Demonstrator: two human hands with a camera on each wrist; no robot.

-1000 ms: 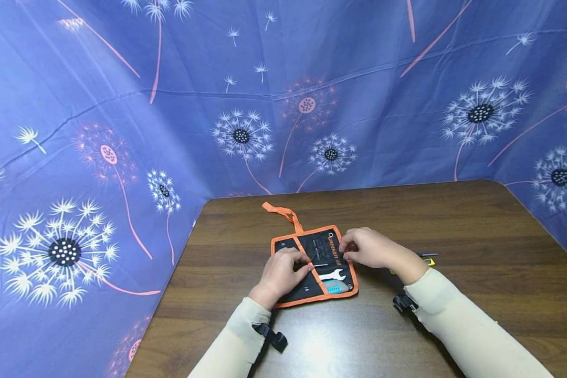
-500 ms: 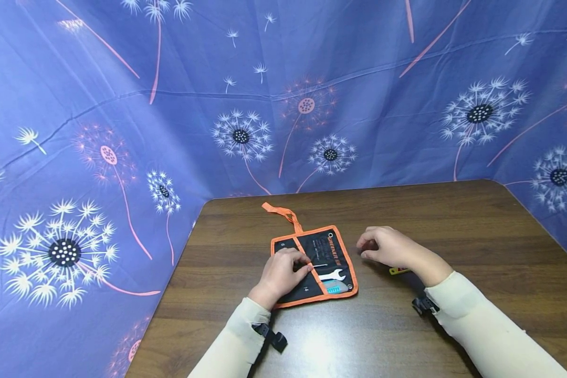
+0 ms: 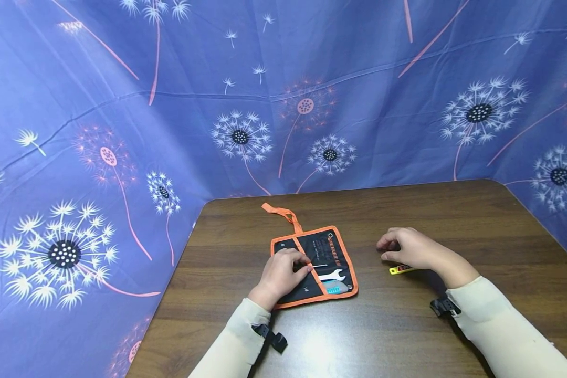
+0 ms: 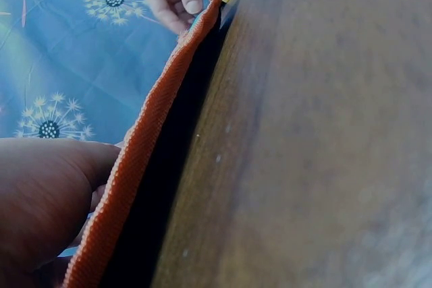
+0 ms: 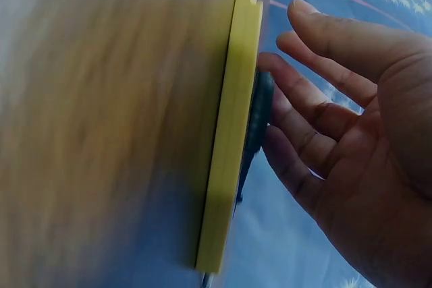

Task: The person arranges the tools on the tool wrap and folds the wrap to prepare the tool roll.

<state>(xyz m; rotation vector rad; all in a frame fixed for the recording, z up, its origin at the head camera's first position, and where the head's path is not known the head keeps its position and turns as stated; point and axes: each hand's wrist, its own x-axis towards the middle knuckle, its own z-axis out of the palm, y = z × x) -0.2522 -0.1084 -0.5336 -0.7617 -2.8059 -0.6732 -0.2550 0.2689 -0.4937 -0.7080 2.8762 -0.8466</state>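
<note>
A black tool pouch (image 3: 328, 247) with orange edging lies unrolled on the table, a wrench (image 3: 333, 275) and a grey-and-teal tool (image 3: 336, 286) in its pockets. My left hand (image 3: 283, 273) rests on it, thumb and forefinger pinching the orange pocket edge beside a thin metal rod (image 3: 320, 265). To the right, my right hand (image 3: 413, 249) holds nothing, its fingers loosely bent above a yellow bar-shaped tool (image 3: 401, 269). In the right wrist view a dark rounded object (image 5: 262, 112) sits behind that yellow tool, close to the fingertips; its kind is unclear.
An orange tie strap (image 3: 283, 212) trails from the pouch's far edge. The brown wooden table (image 3: 349, 336) meets a blue dandelion-print cloth (image 3: 264, 79) behind and at the sides. Each sleeve wears a black wrist camera (image 3: 276, 340).
My right hand has moved away from the pouch's right edge, rightward to the yellow tool. My left hand has stayed at the pocket edge.
</note>
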